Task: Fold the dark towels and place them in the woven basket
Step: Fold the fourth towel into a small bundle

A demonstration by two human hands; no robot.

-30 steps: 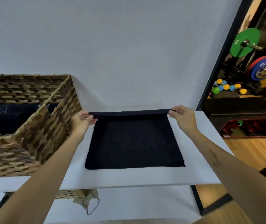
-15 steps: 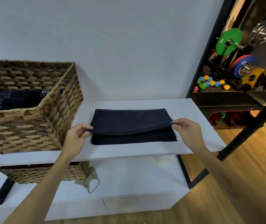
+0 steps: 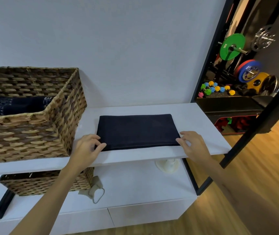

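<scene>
A dark towel (image 3: 138, 131), folded in half, lies flat on the white shelf (image 3: 203, 133), long side toward me. My left hand (image 3: 86, 148) pinches its near left corner between thumb and fingers. At the near right corner my right hand (image 3: 192, 145) touches the edge with loosely spread fingers. The woven basket (image 3: 33, 133) stands on the shelf just left of the towel. Folded dark towels (image 3: 16, 106) with pale lettering lie inside it.
A second woven basket (image 3: 47, 184) sits on the lower shelf, with a beige cloth with a loop (image 3: 93, 190) beside it. A white round object (image 3: 167, 165) is under the shelf edge. A black frame post (image 3: 254, 129) slants at the right; weight plates (image 3: 232, 46) stand beyond.
Both hands drew the towel's far edge toward me and laid it on the near edge, halving it. The right fingers have loosened. The view tilted up and back.
</scene>
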